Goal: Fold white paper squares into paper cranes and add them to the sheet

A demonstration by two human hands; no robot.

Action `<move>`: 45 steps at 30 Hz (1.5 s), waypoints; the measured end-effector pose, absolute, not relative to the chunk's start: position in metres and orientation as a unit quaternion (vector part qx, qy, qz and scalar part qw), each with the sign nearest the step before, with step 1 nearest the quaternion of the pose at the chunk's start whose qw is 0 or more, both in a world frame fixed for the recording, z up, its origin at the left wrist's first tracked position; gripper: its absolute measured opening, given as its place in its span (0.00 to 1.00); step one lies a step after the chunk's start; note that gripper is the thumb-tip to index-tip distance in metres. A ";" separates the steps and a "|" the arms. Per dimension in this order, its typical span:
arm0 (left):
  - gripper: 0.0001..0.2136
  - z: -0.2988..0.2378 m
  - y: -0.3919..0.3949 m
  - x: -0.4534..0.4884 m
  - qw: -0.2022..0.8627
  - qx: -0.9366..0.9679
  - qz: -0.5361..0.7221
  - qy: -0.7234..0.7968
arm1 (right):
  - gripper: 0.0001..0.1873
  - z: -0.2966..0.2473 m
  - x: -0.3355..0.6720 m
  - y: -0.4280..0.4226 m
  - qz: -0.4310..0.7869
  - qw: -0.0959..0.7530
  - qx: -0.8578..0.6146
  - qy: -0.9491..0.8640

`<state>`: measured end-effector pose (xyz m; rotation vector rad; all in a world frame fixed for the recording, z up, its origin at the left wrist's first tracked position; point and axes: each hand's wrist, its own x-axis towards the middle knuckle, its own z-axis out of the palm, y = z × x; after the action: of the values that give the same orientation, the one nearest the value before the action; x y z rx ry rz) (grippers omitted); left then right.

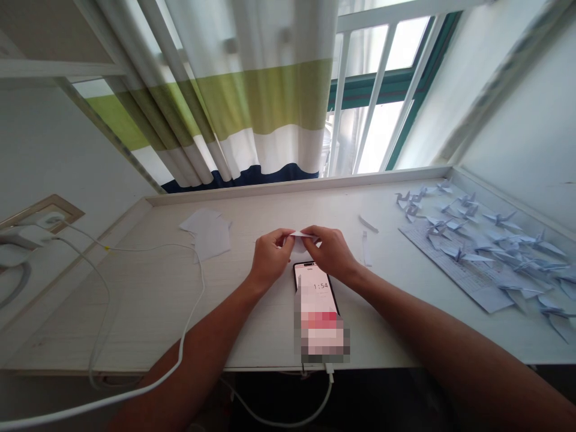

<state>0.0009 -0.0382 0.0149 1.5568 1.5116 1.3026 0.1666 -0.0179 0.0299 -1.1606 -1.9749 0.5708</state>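
My left hand [270,254] and my right hand [332,252] meet over the middle of the white desk [148,282]. Both pinch a small folded piece of white paper [300,236] between their fingertips, held just above the desk. Right below the hands lies a phone [317,300] with its screen lit, showing a timer at 1:54. A white cable [189,324] plugs into the phone's near end.
A few blank paper sheets [207,233] lie left of the hands. Two paper strips [366,240] lie to the right. Several folded paper cranes [490,240] cover a printed sheet at the far right. A curtain [252,108] and window stand behind the desk.
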 end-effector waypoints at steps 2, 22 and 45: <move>0.12 0.015 -0.037 0.000 0.300 0.595 0.495 0.557 | 0.10 0.030 0.168 -0.016 0.242 0.390 -0.474 -0.751; 0.09 0.009 -0.023 -0.005 0.504 0.533 0.434 0.523 | 0.09 0.020 0.178 0.004 0.385 0.360 -0.475 -0.705; 0.12 0.007 -0.022 -0.018 0.150 0.785 0.316 0.511 | 0.06 0.007 0.185 0.018 0.312 0.281 -0.494 -0.761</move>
<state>-0.0184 -0.0223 0.0072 2.2566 1.4687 0.9070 0.1846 0.0181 0.0065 -1.3228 -2.0404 0.8370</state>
